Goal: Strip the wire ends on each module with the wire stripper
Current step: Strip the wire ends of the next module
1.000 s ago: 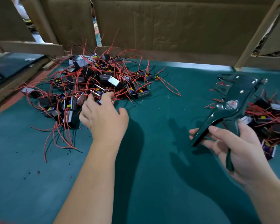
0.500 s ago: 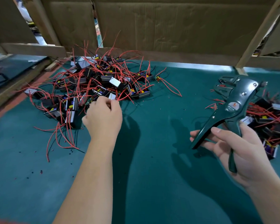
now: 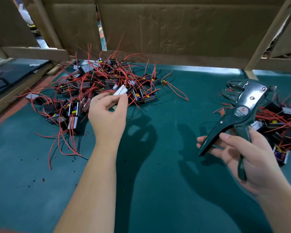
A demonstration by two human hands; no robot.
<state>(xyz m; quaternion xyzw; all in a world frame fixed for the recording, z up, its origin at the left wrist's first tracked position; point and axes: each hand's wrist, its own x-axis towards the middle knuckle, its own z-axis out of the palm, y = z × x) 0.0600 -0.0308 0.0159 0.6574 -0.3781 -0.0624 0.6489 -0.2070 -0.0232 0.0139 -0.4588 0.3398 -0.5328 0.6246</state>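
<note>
Red-wired module pile (image 3: 84, 84) behind L hand (image 3: 107, 118) pinching module (image 3: 120, 90); R hand (image 3: 252, 158) grips stripper (image 3: 240, 113); cardboard wall (image 3: 175, 31) behind.

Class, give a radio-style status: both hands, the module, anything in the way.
Left hand pinches one module over the pile. Right hand grips wire stripper, clear of it. Red wires tangled.

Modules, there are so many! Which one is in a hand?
The silver-sided module pinched in the left hand, by the left pile. All the others lie on the table; the right hand holds only the stripper.
</note>
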